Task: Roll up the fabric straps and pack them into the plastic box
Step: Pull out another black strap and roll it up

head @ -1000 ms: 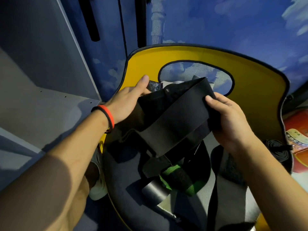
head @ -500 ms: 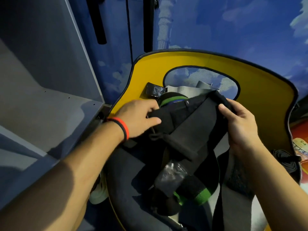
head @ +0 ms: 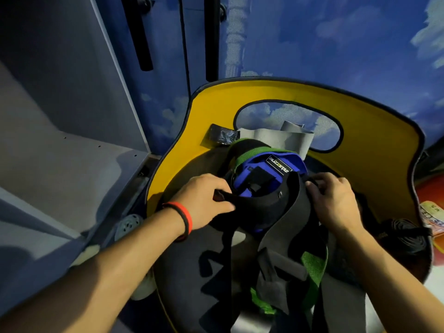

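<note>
The black strap [head: 283, 212] lay bunched on the yellow chair [head: 374, 145]; fingers of the left hand [head: 204, 203] pinched its narrow end, the right hand [head: 336, 205] gripped its edge; soft, limp stuff, I judged, best taken by an end.

Blue cloud-print wall [head: 336, 39] behind, grey shelf unit [head: 60, 150] on the left, yellow chair back [head: 374, 131], dim light.

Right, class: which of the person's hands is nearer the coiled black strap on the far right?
Right. The right hand grips the black fabric just left of the coiled black strap; the left hand holds the fabric's far side.
</note>
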`<action>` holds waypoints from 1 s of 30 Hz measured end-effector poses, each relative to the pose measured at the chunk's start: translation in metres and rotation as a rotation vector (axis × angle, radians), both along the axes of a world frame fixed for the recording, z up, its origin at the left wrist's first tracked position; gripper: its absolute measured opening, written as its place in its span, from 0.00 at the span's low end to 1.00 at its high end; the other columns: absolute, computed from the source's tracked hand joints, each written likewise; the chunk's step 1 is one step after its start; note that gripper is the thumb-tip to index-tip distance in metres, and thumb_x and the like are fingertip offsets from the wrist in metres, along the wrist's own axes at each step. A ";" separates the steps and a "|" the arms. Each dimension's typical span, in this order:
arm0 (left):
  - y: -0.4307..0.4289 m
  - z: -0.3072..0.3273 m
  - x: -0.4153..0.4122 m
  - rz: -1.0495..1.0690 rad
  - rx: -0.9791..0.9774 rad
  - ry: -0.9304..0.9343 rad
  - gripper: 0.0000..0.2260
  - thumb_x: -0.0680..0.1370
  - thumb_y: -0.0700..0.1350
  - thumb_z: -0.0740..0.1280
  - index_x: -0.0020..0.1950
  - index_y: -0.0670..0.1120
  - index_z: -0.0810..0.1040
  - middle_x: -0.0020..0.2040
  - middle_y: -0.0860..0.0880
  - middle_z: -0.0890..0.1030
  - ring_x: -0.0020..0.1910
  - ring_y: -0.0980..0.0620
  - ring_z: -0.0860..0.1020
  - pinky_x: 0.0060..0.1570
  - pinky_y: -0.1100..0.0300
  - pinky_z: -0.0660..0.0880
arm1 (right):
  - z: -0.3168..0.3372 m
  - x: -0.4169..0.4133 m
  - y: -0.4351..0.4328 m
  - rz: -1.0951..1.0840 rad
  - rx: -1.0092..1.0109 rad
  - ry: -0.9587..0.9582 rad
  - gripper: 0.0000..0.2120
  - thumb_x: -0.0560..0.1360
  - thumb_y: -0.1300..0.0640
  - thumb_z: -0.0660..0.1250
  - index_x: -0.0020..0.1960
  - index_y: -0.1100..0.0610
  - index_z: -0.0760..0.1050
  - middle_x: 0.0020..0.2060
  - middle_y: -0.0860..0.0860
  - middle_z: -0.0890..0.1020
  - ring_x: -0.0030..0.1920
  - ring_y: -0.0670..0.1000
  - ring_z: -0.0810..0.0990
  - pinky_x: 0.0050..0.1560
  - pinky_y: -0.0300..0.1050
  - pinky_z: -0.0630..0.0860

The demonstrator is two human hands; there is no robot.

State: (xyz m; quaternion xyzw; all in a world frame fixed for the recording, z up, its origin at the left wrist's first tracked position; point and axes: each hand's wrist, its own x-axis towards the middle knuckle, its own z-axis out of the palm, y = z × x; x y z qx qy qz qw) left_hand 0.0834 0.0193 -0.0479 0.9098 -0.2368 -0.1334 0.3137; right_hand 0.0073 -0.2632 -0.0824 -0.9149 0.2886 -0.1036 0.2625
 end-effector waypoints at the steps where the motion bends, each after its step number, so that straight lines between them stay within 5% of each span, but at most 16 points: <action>1: -0.002 0.001 0.002 0.040 -0.042 -0.032 0.09 0.71 0.53 0.78 0.47 0.57 0.81 0.53 0.54 0.78 0.54 0.51 0.79 0.53 0.58 0.75 | 0.007 -0.002 0.004 -0.027 0.010 0.000 0.19 0.82 0.42 0.62 0.64 0.54 0.77 0.59 0.60 0.77 0.61 0.59 0.74 0.52 0.49 0.68; 4: -0.006 0.009 0.009 0.183 -0.132 -0.113 0.11 0.71 0.56 0.77 0.46 0.53 0.79 0.46 0.53 0.76 0.44 0.55 0.76 0.42 0.58 0.74 | 0.027 -0.009 0.016 0.025 0.068 0.096 0.27 0.81 0.33 0.51 0.63 0.51 0.76 0.60 0.60 0.77 0.64 0.59 0.72 0.56 0.52 0.69; 7: -0.001 0.016 0.025 0.267 -0.160 -0.163 0.12 0.72 0.57 0.76 0.43 0.52 0.79 0.43 0.50 0.78 0.42 0.50 0.78 0.41 0.54 0.76 | 0.049 -0.020 0.028 0.213 0.341 0.212 0.45 0.66 0.18 0.59 0.75 0.43 0.68 0.70 0.51 0.72 0.72 0.55 0.70 0.72 0.54 0.67; 10: 0.006 0.024 0.036 0.361 -0.241 -0.136 0.13 0.73 0.58 0.75 0.42 0.50 0.78 0.38 0.50 0.80 0.38 0.51 0.81 0.36 0.57 0.75 | 0.051 -0.026 0.044 0.452 0.364 0.575 0.62 0.60 0.27 0.76 0.81 0.36 0.43 0.79 0.43 0.52 0.81 0.50 0.52 0.77 0.50 0.56; 13: 0.005 0.028 0.037 0.406 -0.324 -0.131 0.14 0.74 0.56 0.75 0.39 0.49 0.77 0.32 0.52 0.80 0.33 0.54 0.80 0.34 0.59 0.73 | 0.024 -0.021 0.064 0.451 0.280 0.579 0.66 0.61 0.36 0.81 0.81 0.37 0.36 0.77 0.46 0.53 0.75 0.56 0.66 0.73 0.52 0.68; 17: -0.001 0.028 0.035 0.358 -0.398 -0.168 0.13 0.72 0.58 0.75 0.42 0.50 0.79 0.39 0.48 0.82 0.39 0.51 0.82 0.42 0.49 0.80 | 0.000 -0.008 0.089 0.370 0.378 0.309 0.55 0.63 0.46 0.83 0.79 0.37 0.52 0.71 0.51 0.59 0.66 0.59 0.74 0.69 0.53 0.72; 21: -0.014 0.029 0.028 0.306 -0.474 -0.241 0.11 0.72 0.50 0.78 0.48 0.52 0.79 0.49 0.51 0.78 0.44 0.62 0.79 0.43 0.71 0.75 | -0.019 0.014 0.107 0.358 0.570 -0.111 0.41 0.68 0.56 0.80 0.75 0.45 0.65 0.69 0.49 0.70 0.65 0.47 0.73 0.68 0.51 0.74; 24: -0.022 0.027 0.018 0.234 -0.572 -0.255 0.10 0.72 0.41 0.78 0.47 0.49 0.79 0.51 0.50 0.76 0.45 0.65 0.78 0.43 0.75 0.73 | -0.022 0.024 0.100 0.334 0.957 -0.297 0.32 0.74 0.72 0.70 0.69 0.45 0.69 0.56 0.39 0.84 0.58 0.42 0.83 0.55 0.40 0.80; 27: -0.028 0.018 0.009 0.154 -0.483 -0.280 0.08 0.72 0.41 0.78 0.48 0.46 0.81 0.54 0.52 0.74 0.49 0.62 0.77 0.48 0.68 0.77 | -0.008 0.026 0.078 0.264 1.214 -0.193 0.29 0.77 0.75 0.61 0.72 0.51 0.71 0.56 0.49 0.85 0.56 0.51 0.83 0.59 0.45 0.77; 30: -0.041 0.009 -0.011 0.048 -0.223 -0.282 0.14 0.73 0.47 0.76 0.57 0.53 0.80 0.64 0.54 0.67 0.57 0.53 0.77 0.58 0.51 0.77 | 0.015 0.021 0.053 0.091 1.162 -0.203 0.16 0.80 0.69 0.59 0.60 0.56 0.80 0.46 0.51 0.87 0.48 0.51 0.84 0.48 0.40 0.80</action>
